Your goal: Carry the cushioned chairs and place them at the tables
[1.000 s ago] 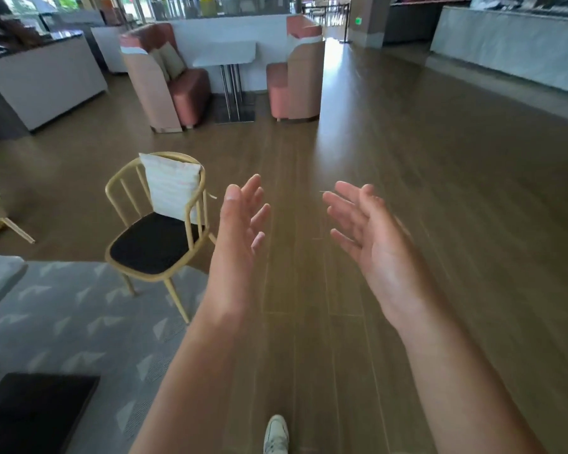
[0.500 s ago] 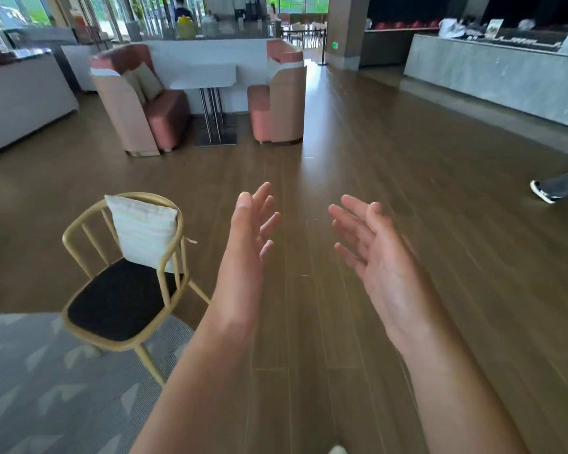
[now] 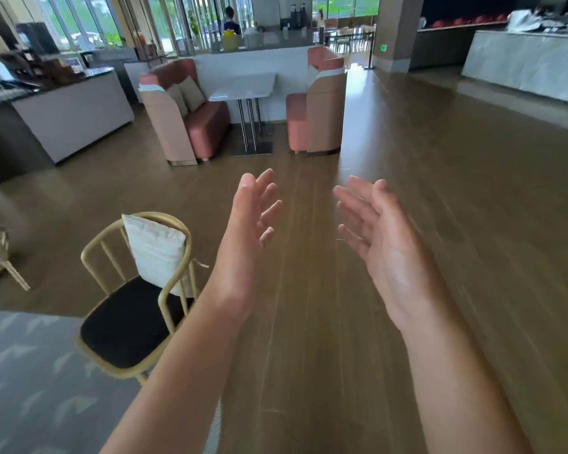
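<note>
I see my left hand (image 3: 246, 231) and right hand (image 3: 379, 237) raised with fingers spread, holding nothing. The cushioned chair (image 3: 135, 299) stands near left, partly on the grey rug (image 3: 30, 371), its seat facing near-left, white pillow (image 3: 154, 250) upright against the backrest. The white table (image 3: 243, 86) stands far off between pink booth seats (image 3: 191, 113). No writing is legible.

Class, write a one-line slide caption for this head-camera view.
Both hands, left and right, open and empty beside a gold cushioned chair.
</note>
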The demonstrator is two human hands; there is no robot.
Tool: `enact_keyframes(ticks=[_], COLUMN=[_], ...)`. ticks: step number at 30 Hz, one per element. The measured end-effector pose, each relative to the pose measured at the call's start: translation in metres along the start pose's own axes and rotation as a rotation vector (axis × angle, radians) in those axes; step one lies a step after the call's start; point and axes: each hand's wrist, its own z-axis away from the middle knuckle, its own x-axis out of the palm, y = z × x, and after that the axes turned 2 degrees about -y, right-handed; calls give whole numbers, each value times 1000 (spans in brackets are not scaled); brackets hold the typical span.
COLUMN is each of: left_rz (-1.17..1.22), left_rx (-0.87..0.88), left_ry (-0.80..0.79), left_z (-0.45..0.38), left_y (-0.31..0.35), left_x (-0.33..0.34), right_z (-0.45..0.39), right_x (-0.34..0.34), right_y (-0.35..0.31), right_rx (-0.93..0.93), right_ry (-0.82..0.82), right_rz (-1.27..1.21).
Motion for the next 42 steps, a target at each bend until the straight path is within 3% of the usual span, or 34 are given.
enact_keyframes(ticks=[14,26,42], left_rz=[-7,45,96], left_rx=[-17,-31,-125], left_ry=[-155,-254,-222], left_z=[-57,-106,-284], left_y=[-33,-49,-98], left_x=[84,120,100], right_z=[-33,-70,-246], right_x=[-82,-113,-92], right_y=[-5,-5,38], right_rx=[13,18,126], right_ry=[157,279,288], right_rz=[19,-12,61])
